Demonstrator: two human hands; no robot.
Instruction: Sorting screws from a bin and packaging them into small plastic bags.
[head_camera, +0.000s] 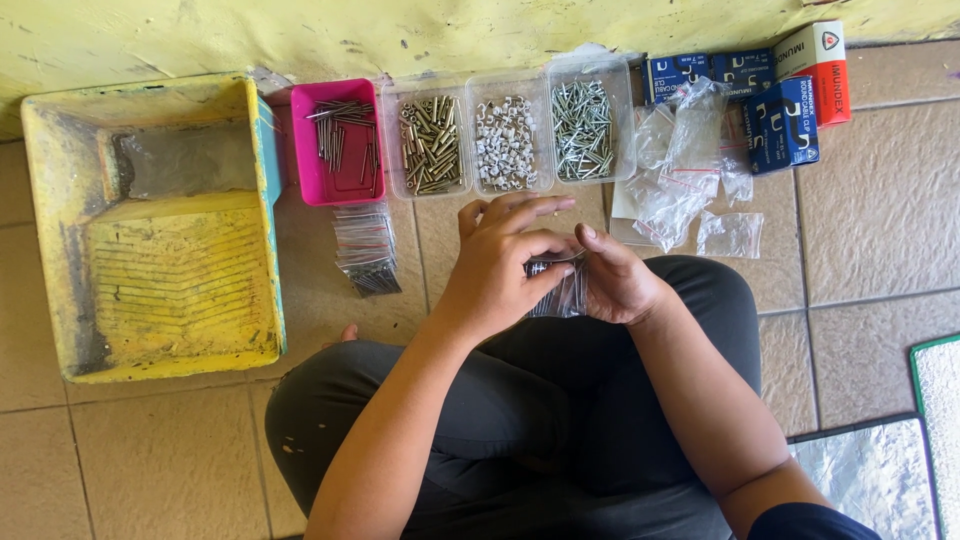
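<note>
Two hands meet over the lap, holding one small clear plastic bag (560, 290) with little metal bits inside. Left hand (500, 265) pinches its top edge with closed fingers; right hand (615, 280) cups it from 3 o'clock. It looks light, floppy and slippery, so the top edge seems the best grip. At 12 o'clock sits a clear tray of screws (585, 130); at 9 o'clock a pile of filled bags (367, 250) lies on the floor.

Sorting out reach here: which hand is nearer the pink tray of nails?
Left. The left hand sits below and right of the pink tray; the right hand lies farther right, beyond the small clear bag both hold.
</note>
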